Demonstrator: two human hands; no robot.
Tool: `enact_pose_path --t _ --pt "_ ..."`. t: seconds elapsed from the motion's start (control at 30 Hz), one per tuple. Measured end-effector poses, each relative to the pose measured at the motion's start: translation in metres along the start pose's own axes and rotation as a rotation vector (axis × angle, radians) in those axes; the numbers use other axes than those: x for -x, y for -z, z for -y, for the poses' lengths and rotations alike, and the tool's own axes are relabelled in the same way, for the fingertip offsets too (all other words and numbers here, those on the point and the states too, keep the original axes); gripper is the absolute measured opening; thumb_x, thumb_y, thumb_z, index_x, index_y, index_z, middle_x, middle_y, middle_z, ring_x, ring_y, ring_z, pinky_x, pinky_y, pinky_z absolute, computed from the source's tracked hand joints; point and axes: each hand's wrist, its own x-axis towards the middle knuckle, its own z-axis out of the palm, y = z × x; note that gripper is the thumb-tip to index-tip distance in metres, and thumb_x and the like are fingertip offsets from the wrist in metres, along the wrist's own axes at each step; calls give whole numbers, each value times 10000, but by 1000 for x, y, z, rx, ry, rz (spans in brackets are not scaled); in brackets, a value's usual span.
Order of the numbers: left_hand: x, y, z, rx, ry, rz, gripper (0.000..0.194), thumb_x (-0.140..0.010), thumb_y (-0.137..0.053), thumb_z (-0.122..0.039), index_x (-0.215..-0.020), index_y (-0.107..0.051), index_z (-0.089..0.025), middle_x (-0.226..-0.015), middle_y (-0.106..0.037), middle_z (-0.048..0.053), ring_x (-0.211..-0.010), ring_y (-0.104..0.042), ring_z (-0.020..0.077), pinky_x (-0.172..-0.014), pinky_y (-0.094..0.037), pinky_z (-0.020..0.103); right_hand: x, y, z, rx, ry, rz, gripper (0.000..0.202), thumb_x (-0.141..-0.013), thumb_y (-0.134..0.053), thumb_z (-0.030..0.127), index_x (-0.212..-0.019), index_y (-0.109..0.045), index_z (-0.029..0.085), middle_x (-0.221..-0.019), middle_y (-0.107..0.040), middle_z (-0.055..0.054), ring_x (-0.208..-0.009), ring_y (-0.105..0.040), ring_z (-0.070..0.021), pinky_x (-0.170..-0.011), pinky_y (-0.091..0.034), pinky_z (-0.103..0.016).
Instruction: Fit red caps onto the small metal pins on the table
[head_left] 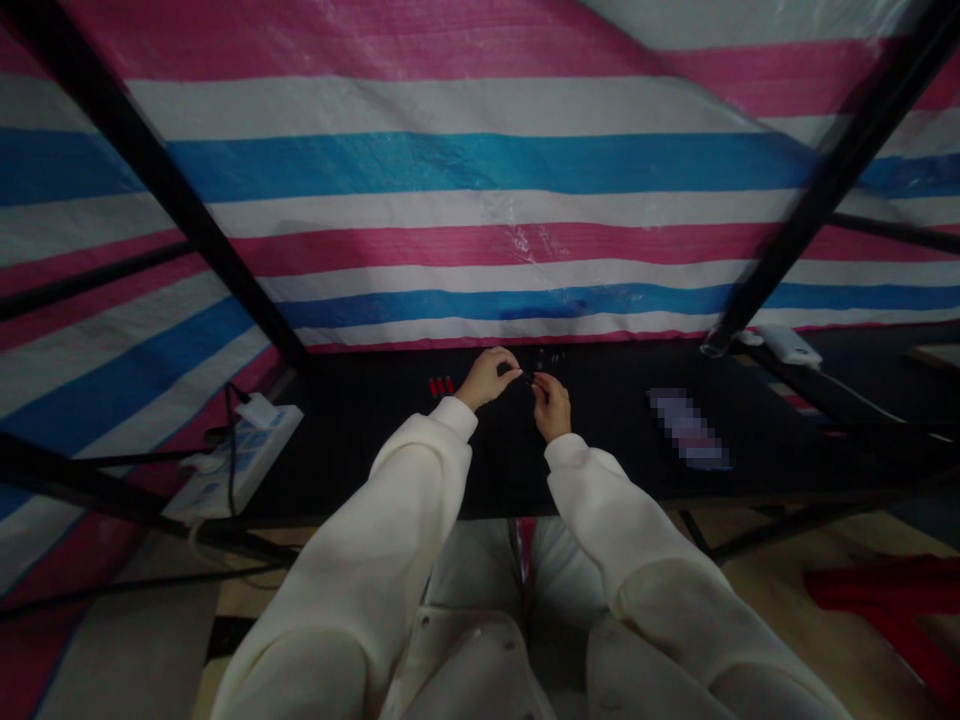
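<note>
One white power strip (247, 460) with blue markings lies slantwise at the left end of the black bench (352, 450), a white plug (257, 411) at its far end and a black cable running across it. Further right, three small red pieces (441, 386) stand in a short row, just beside the left hand (491, 375). That hand's thumb and forefinger curve round to meet at the tips, its grip pinched on a small dark piece (528, 379). This piece sits between the two hands, near the far edge of the bench; its shape is too dark to make out. From the other side the right hand (552, 403) has its grip closed on the same piece, fingers bent. Just beyond lie a dark item (540, 360) and some tiny pale bits (556, 357). Well to the right rests a blurred-out phone (688, 428), tilted; past it, near a black post, is a white box (787, 345) with a white cord.
</note>
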Motion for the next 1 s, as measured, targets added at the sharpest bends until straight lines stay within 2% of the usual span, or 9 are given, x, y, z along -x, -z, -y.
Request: enact_pose_path --t 0.13,0.2,0.27,0.4,0.6,0.8,1.0 --pt "-7 23 12 -136 -9 70 74 -595 -699 -225 -608 -634 -191 -792 -617 56 -819 -540 208 -851 -365 370 -1 -1 3 -48 40 82 361 -868 -364 311 -1190 -412 156 -1056 -599 -97 -913 -558 -168 -841 -391 -337" --pt "-10 38 23 -219 25 52 112 -533 -736 -208 -574 -633 -195 -759 -613 54 -825 -529 224 -856 -353 382 -1 -3 3 -49 45 89 391 -856 -385 319 -1209 -389 150 -1104 -574 -108 -882 -556 -164 -838 -394 -342" --pt "-9 52 35 -292 84 42 166 -455 -770 -186 -502 -612 -193 -706 -598 53 -831 -518 243 -858 -341 395 -1 -5 1 -38 39 79 387 -847 -395 315 -1195 -399 148 -1109 -566 -112 -860 -551 -164 -833 -397 -347" --pt "-1 69 53 -437 148 112 215 -399 -775 -132 -431 -570 -188 -637 -561 45 -840 -507 259 -868 -309 412 0 -8 -3 -3 44 97 342 -829 -400 279 -1143 -444 149 -1038 -581 -103 -844 -542 -173 -823 -403 -351" --pt "7 73 65 -548 200 84 216 -400 -755 -94 -426 -558 -178 -658 -561 59 -865 -499 280 -871 -278 435 0 -9 -4 32 62 96 319 -822 -384 235 -1116 -468 145 -985 -581 -95 -847 -532 -180 -813 -405 -345" --pt "7 75 68 -431 195 44 257 -476 -757 -244 -395 -522 -180 -583 -516 43 -827 -503 251 -879 -276 415 -1 -8 -5 44 60 105 307 -825 -378 236 -1103 -478 154 -970 -580 -93 -846 -528 -185 -802 -407 -348" --pt "10 76 67 -547 235 102 198 -471 -750 -199 -438 -556 -169 -649 -548 60 -875 -477 281 -885 -235 450 0 -7 -4 38 73 100 299 -828 -373 227 -1094 -483 146 -965 -580 -96 -851 -527 -185 -809 -405 -345"
